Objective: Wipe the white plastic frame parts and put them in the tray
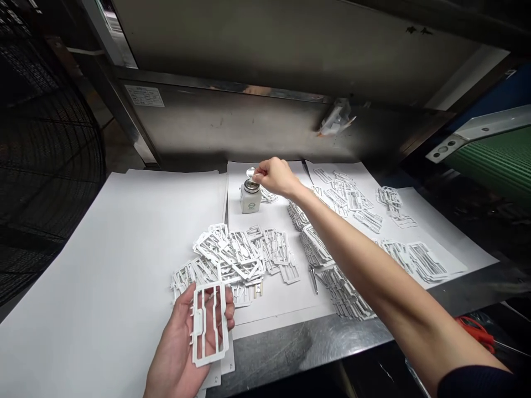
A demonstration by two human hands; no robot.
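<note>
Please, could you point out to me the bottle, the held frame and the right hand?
Bottle [250, 201]: head view, front of its white body.
Held frame [199, 322]: head view, wide part of its left inner bar.
Right hand [276, 176]: head view, back of the hand.

Honestly, nothing legible here. The small white rectangular label [145, 95] by the left end of the long grey metal panel [199, 124] has rows of tiny print, too small to make out. The squarish white bottle with a silver collar [250, 200] has a round green logo [251, 205], lettering blurred. Little dark marks [216, 380] at the white paper sheets' [226, 359] near corner? Unreadable too.
</note>
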